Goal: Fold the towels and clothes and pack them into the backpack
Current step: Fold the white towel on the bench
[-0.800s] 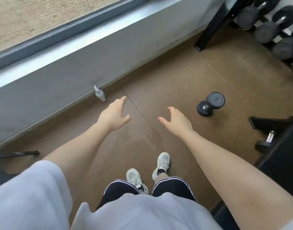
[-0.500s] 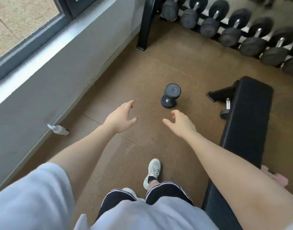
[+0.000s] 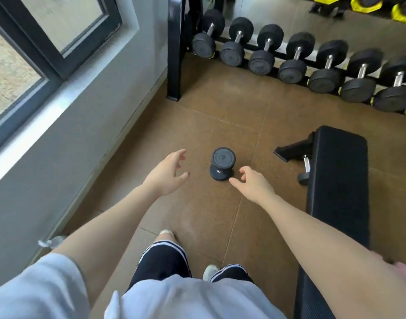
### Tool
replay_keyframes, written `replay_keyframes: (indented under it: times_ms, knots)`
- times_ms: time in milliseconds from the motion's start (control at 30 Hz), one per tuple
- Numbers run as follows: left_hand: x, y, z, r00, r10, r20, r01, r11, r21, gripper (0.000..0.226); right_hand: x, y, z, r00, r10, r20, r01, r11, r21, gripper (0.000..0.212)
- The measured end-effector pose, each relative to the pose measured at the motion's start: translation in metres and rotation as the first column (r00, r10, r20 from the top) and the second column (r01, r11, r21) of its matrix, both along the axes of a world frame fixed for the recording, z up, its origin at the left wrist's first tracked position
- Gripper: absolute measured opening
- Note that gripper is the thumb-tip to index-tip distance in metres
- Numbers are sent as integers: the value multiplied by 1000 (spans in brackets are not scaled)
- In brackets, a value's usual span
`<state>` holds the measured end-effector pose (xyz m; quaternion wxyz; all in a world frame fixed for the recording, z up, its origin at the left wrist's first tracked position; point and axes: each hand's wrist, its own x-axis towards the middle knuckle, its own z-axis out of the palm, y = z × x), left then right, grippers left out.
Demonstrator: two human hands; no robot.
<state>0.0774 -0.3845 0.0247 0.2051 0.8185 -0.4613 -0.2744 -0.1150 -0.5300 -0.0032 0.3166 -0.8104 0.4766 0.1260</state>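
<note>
Empty, loosely spread left hand (image 3: 166, 174) and right hand (image 3: 255, 185) above gym floor (image 3: 220, 111); likely pre-folding, towels, backpack unseen, needing locating.

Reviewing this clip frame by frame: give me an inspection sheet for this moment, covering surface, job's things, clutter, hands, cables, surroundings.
Surface: brown tiled floor, seams visible.
Job's things: no towels, clothes or backpack identifiable; a pink thing shows at the right edge, too cropped to name.
Clutter: loose dumbbell on the floor ahead of the hands; small pale bottle by the wall.
Hands: left hand and right hand both held out, fingers relaxed, holding nothing.
Cables: nothing seen.
Surroundings: black bench on the right, dumbbell rack beyond, window on the left.
</note>
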Motion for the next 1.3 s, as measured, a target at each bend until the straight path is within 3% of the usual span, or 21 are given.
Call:
replay_keyframes:
  times_ms: [233, 400, 567, 900, 1300]
  knots:
    - [147, -91, -19, 994, -29, 103, 34, 998, -53, 60, 126, -80, -37, 999, -30, 27, 28, 996, 89, 57]
    - [253, -195, -20, 983, -171, 59, 171, 985, 0, 61, 214, -158, -31, 986, -165, -8, 165, 977, 132, 57]
    - [312, -306, -6, 924, -381, -22, 382, 922, 59, 66, 246, -227, -9, 945, -326, -21, 325, 934, 148, 54]
    - [285, -534, -5, 751, -661, -7, 661, 750, 28, 68, 205, -365, -5, 712, -702, 13, 698, 711, 84, 49]
    - [166, -817, 11, 454, -891, -25, 890, 455, -29, 63, 114, -558, 10, 474, -880, -12, 879, 472, 72, 49]
